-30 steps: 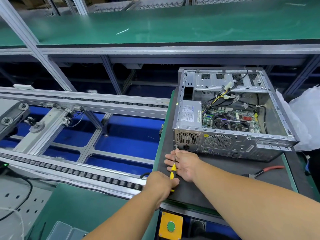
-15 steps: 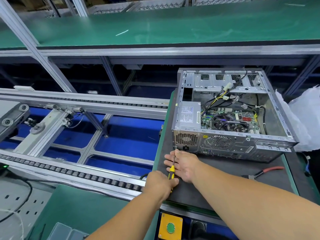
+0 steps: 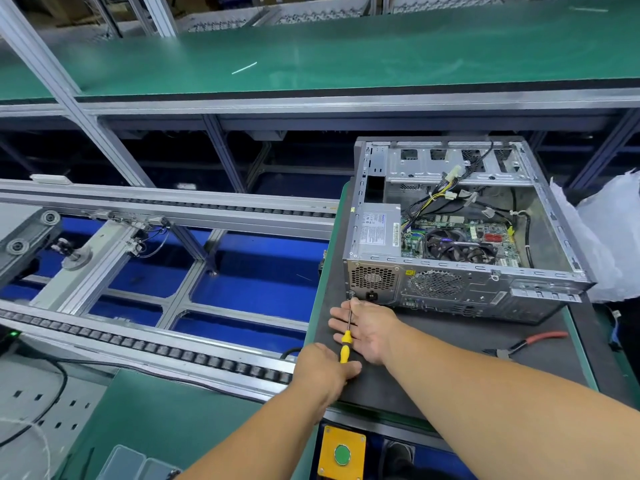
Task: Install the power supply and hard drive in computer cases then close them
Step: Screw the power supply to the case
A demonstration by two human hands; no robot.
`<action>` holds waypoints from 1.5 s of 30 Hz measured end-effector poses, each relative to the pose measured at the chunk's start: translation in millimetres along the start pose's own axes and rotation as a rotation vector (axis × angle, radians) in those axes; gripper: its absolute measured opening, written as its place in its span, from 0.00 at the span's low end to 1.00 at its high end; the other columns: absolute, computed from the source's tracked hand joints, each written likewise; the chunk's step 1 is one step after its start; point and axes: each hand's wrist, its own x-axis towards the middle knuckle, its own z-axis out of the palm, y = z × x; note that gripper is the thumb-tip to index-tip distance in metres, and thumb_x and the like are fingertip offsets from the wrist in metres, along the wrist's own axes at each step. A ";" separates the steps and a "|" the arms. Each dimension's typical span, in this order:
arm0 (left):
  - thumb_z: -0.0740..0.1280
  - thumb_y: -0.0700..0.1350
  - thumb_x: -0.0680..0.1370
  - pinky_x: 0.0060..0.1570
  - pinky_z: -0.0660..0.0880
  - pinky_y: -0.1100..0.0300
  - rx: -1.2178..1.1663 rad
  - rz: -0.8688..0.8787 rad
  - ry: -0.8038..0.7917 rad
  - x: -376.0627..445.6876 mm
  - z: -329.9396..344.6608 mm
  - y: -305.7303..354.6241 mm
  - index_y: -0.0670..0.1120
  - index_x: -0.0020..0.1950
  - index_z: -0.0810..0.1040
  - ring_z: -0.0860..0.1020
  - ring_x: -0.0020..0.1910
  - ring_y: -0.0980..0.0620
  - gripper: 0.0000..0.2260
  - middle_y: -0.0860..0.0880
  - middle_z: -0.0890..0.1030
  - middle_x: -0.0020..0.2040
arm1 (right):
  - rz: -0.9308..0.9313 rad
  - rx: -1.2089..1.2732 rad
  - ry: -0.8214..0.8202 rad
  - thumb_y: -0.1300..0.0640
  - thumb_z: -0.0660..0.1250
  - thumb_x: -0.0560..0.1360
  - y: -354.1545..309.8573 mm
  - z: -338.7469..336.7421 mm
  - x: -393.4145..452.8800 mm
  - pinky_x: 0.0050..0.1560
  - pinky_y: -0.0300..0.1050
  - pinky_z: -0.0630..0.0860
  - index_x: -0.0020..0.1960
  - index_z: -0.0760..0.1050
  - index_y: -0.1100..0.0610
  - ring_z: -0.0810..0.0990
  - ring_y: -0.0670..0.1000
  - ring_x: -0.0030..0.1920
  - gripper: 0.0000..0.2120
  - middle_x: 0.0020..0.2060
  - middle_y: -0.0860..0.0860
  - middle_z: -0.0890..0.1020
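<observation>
One computer case [image 3: 460,237] lies on its side on the dark mat [image 3: 433,358], open side up, with the power supply [image 3: 375,232] already seated in its rear left corner. We judge the supply-fastening step to be in progress: our left hand [image 3: 323,367] is curled around the yellow handle of the screwdriver [image 3: 346,341], whose tip meets the lower left corner of the rear panel, just beside the supply's grille. Our right hand [image 3: 367,327] lies flat with fingers extended, palm up under the shaft, steadying it without gripping. No hard drive shows in the drive cage [image 3: 450,164], and no side panel is fitted, so drive installation and closing remain. Red-handled pliers [image 3: 530,342] lie on the mat, well apart from the hands. Compared with a second ago, both hands hold the same positions and the screwdriver has stayed on the same screw point.
</observation>
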 end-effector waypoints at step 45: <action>0.59 0.51 0.86 0.24 0.53 0.64 -0.546 -0.329 -0.486 -3.7 -19.4 -10.3 0.41 0.58 0.80 0.60 0.23 0.56 0.16 0.38 0.85 0.50 | -0.069 -0.082 -0.056 0.56 0.61 0.86 11.0 -4.6 0.2 0.41 0.48 0.83 0.54 0.78 0.60 0.85 0.54 0.36 0.10 0.41 0.57 0.82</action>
